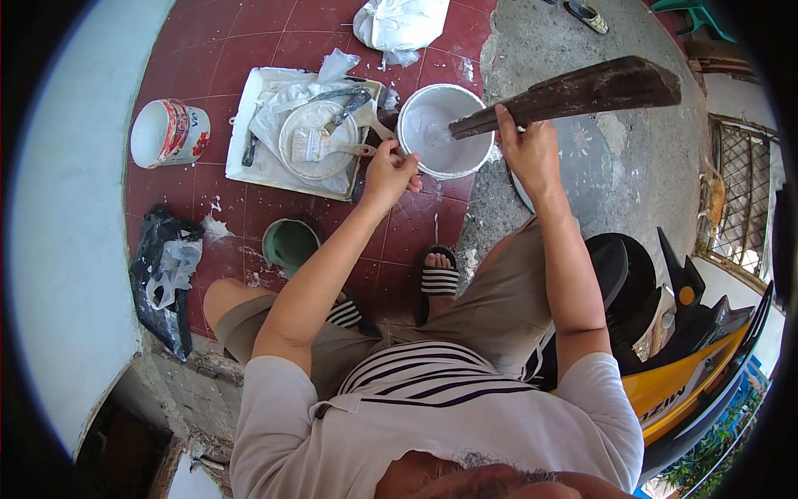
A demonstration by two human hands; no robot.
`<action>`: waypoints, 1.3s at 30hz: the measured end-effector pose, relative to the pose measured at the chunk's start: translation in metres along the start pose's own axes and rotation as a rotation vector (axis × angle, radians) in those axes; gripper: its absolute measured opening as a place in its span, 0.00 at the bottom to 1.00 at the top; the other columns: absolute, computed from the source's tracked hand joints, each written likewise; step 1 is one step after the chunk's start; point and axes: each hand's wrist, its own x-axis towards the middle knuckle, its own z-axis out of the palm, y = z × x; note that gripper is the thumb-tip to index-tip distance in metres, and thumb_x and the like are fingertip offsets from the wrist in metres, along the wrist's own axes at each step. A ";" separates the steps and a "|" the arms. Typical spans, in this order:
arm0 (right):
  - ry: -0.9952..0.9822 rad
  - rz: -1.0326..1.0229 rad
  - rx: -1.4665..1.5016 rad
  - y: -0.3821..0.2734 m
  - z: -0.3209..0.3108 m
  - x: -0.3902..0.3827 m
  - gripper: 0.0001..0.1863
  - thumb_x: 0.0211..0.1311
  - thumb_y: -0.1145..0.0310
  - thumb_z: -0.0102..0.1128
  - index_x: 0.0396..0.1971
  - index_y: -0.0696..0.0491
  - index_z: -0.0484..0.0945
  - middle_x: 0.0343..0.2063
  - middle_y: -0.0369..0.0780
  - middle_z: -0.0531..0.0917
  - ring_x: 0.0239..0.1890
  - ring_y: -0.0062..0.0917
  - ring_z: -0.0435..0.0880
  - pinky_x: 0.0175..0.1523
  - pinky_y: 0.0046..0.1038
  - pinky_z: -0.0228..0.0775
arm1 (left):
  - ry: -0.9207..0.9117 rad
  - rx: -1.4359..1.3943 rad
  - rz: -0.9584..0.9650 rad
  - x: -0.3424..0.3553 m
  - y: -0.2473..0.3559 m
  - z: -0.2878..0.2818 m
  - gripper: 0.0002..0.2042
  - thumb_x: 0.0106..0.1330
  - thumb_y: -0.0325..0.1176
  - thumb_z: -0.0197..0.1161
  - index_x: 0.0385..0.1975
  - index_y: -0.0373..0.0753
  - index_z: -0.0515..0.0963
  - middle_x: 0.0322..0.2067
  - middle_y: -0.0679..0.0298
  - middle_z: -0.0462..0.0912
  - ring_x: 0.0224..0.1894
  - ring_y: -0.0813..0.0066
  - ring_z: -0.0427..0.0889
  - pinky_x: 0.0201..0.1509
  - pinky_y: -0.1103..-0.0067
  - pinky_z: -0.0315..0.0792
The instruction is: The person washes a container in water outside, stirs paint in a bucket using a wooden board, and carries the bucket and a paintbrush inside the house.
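Slanting down into the bucket (413,93), the dark stick (598,90) is being gripped by the right hand (529,150), whose fingers are being clamped around it near its lower part. Its tip is being covered by the pale paint (428,133), while its wide upper end is being held out to the right, over the concrete (532,50). The bucket is being supported by the red floor (399,220) in front of the feet, and its rim is being held at the near left by the left hand (391,175). The left fingers are being closed at that edge; how firmly cannot be told.

Space just left of the bucket is being taken up by the tray (239,158), in which a round lid (314,170) is being carried. A brush (309,145) is being borne by the lid, its handle being pointed towards the left hand. Farther left, a white pail (187,135) is being seen on its side. Nearer the body, floor is being occupied by a green pail (291,243) and a black bag (158,283). Beyond the bucket, a white bag (401,23) is being shown; the right side is being crowded by a yellow motorbike (677,387).
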 end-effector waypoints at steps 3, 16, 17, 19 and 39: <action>-0.082 0.037 -0.055 -0.003 0.003 -0.004 0.14 0.67 0.64 0.60 0.37 0.62 0.81 0.21 0.44 0.84 0.23 0.26 0.86 0.28 0.28 0.76 | -0.124 -0.005 -0.087 -0.012 0.012 -0.014 0.20 0.69 0.31 0.59 0.55 0.27 0.64 0.29 0.56 0.79 0.24 0.71 0.83 0.25 0.77 0.80; 0.017 -0.092 -0.077 0.010 0.006 -0.037 0.10 0.68 0.68 0.59 0.41 0.59 0.80 0.23 0.40 0.82 0.24 0.22 0.84 0.28 0.24 0.76 | -0.276 0.188 -0.045 -0.036 0.042 -0.081 0.14 0.73 0.35 0.54 0.50 0.32 0.73 0.33 0.61 0.80 0.33 0.76 0.81 0.38 0.81 0.76; 0.038 0.009 -0.020 0.002 0.012 -0.034 0.10 0.68 0.68 0.59 0.41 0.59 0.80 0.22 0.40 0.82 0.24 0.22 0.84 0.28 0.24 0.76 | -0.283 0.171 -0.061 -0.036 0.042 -0.082 0.14 0.73 0.35 0.55 0.50 0.32 0.73 0.33 0.61 0.80 0.33 0.76 0.81 0.38 0.81 0.76; 0.047 0.173 0.078 -0.013 0.021 -0.032 0.09 0.68 0.69 0.59 0.41 0.59 0.80 0.25 0.39 0.81 0.25 0.21 0.83 0.28 0.23 0.77 | -0.297 0.145 -0.074 -0.036 0.043 -0.082 0.14 0.73 0.35 0.55 0.50 0.32 0.73 0.33 0.61 0.80 0.33 0.76 0.81 0.38 0.81 0.76; -0.017 0.062 0.279 -0.018 0.036 -0.028 0.09 0.70 0.70 0.56 0.41 0.62 0.77 0.35 0.40 0.82 0.27 0.18 0.82 0.36 0.21 0.79 | 0.001 0.052 0.134 -0.084 0.100 -0.152 0.14 0.72 0.40 0.56 0.47 0.34 0.74 0.34 0.60 0.82 0.35 0.75 0.82 0.40 0.80 0.77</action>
